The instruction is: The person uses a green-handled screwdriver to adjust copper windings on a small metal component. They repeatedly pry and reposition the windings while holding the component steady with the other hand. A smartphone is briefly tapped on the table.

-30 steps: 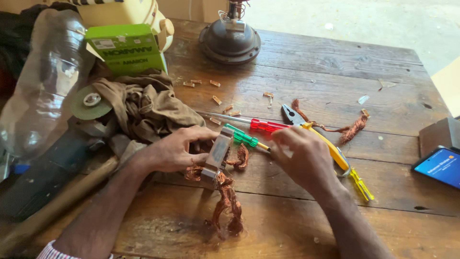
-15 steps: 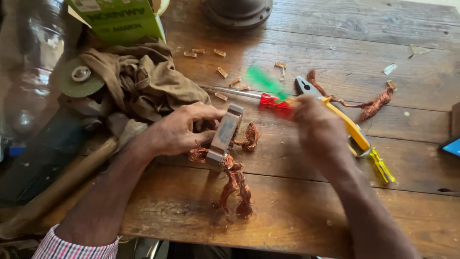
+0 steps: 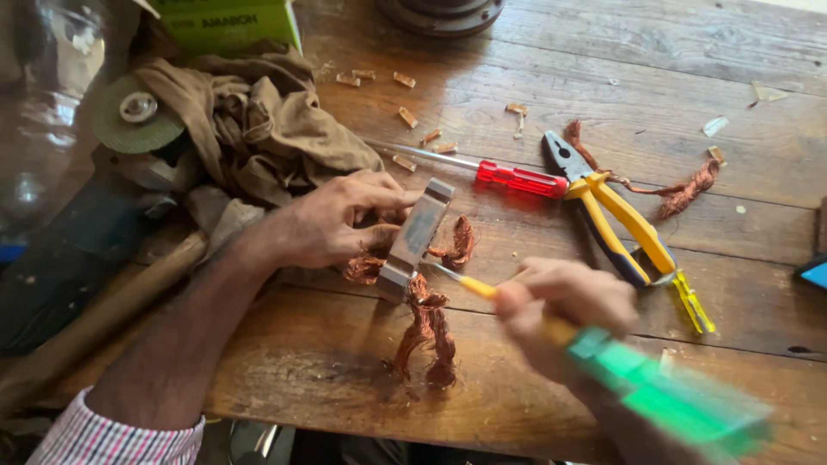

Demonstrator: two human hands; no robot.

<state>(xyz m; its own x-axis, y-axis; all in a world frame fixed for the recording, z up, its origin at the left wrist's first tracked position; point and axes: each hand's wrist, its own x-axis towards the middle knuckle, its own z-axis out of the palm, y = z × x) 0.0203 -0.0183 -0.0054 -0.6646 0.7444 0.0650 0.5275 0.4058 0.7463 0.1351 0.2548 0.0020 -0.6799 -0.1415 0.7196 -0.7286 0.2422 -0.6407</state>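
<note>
Far left: blurry clear plastic bottle (image 3: 43, 112), grey grinding disc (image 3: 136, 116) on a dark power tool, wooden handle (image 3: 103, 314) running down toward the table edge. Crumpled brown rag (image 3: 250, 129) next, green box (image 3: 228, 21) behind it.

Then the left hand (image 3: 332, 224), reaching in from a striped cuff, fingers curled around the metal motor core (image 3: 415, 239): thumb low on the near side, fingertips over the top, closed snug on it. Core sitting tilted on the wooden table (image 3: 345, 362), roughly centre, with frayed copper wire (image 3: 426, 331) spilling out below and more bunched on either side.

Right hand (image 3: 564, 314) just right of that, wrapped tight in a fist round a green-handled screwdriver (image 3: 655, 392), yellow collar and thin shaft pointing at the core's lower end. Tip right at the core; hard to say whether actually touching. Hand and handle motion-blurred.

Further back: red-handled screwdriver (image 3: 517, 179), yellow-and-blue pliers (image 3: 616, 220) lying flat, another twist of copper strand (image 3: 685, 194), small brown scraps (image 3: 405, 116) scattered about.
</note>
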